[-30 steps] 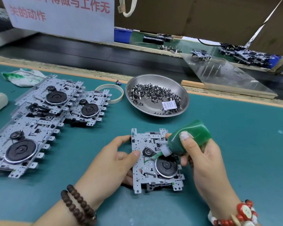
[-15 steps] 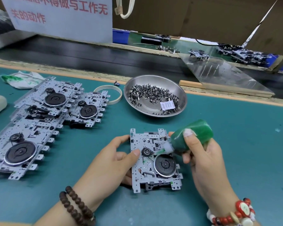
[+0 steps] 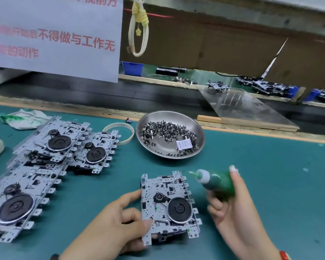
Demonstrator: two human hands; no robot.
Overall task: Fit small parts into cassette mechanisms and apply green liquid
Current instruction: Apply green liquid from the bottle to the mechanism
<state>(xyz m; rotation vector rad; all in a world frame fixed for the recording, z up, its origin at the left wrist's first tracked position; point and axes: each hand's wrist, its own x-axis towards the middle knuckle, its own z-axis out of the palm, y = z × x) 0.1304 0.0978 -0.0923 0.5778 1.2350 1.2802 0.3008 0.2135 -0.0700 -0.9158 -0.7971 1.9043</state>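
A metal cassette mechanism with a black flywheel lies on the green mat in front of me. My left hand grips its left edge, thumb on top and fingers underneath. My right hand holds a green squeeze bottle to the right of the mechanism. The bottle is tilted, and its white nozzle points up and left, clear of the metal. A steel bowl with several small metal parts and a white label stands behind the mechanism.
Several more mechanisms lie overlapped in a row at the left. A pale ring and a crumpled white bag lie behind them. A conveyor, a paper sign and a clear plastic ramp stand at the back.
My right hand has lifted the green bottle up and to the right, taking its nozzle off the mechanism. The camera has tilted upward. My left hand keeps its hold.
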